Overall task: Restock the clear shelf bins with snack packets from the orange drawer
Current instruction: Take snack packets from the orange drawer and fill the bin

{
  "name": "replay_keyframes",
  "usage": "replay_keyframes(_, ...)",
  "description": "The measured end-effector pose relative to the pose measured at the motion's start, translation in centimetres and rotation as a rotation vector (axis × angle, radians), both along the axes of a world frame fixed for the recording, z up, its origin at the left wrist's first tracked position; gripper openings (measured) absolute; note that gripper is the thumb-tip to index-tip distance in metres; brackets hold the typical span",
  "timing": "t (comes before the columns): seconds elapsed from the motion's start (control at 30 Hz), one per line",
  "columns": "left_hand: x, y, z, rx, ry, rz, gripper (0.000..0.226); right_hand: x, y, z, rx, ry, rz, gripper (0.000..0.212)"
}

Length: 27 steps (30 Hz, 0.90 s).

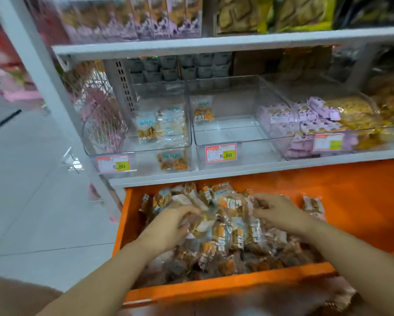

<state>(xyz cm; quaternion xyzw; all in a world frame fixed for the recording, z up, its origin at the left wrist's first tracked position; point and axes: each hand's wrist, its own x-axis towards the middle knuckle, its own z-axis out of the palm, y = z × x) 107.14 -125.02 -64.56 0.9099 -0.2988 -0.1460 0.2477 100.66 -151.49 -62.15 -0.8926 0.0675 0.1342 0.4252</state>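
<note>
**Both hands closed on packets in the open drawer**

Grip: left hand has its fingers curled round a bunch of snack packets at the left of the heap. Right hand has bent fingers closed on packets at the heap's far right. Motion blur hides the exact count held.

1. Shelf unit: white boards, with boxed and bagged goods above, blurred.
2. Orange drawer: pulled out below the bottom shelf, with smooth orange walls and floor. The left half is heaped with snack packets. One loose packet lies apart, right of the right hand.
3. Left bin: clear rigid plastic with rounded corners. It holds a few packets leaning upright at the middle, long axes near vertical. One packet lies at the front with its long axis left to right.
4. Middle bin: the same clear plastic. It holds a single packet standing against the rear left, long axis vertical, printed face forward.
5. Right bin: clear and filled with small lilac wrapped pieces.
6. Snack packets: oblong pillow packs of glossy, crinkled clear film with white-and-blue print and brown-orange contents. In the drawer they point every way.
7. Price tags: red-bordered cards with yellow patches, fixed to the fronts of the left and middle bins.
</note>
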Motion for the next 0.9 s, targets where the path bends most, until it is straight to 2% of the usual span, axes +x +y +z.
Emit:
replay_keyframes(0.17, -1.8, 0.7, 5.9, -0.147, -0.191, -0.023, 0.046, -1.2, 1.1, 5.3, 0.137, -0.134, 0.045, 0.015)
replay_keyframes(0.3, -1.4, 1.6, 10.6, -0.306, -0.282, 0.029, 0.059, -0.9, 2.3, 10.8, 0.222, -0.299, -0.002, 0.016)
replay_keyframes(0.5, 1.0, 3.9, 16.6, -0.401, -0.523, 0.128, 0.05, 2.1, 6.6, 15.8, 0.443, -0.47, -0.029, 0.02)
replay_keyframes(0.67, 5.9, 6.0, 18.2, -0.409, -0.557, 0.315, 0.048, 7.4, 11.8, 15.5, 0.55, -0.453, -0.042, 0.022)
replay_keyframes(0.8, 9.4, 7.3, 17.7, -0.404, -0.479, 0.45, 0.049, 12.5, 15.7, 14.4, 0.622, -0.372, -0.104, 0.023)
replay_keyframes(0.9, 11.3, 8.0, 16.2, -0.341, -0.416, 0.51, 0.039, 15.6, 17.9, 13.1, 0.666, -0.259, -0.128, 0.025)
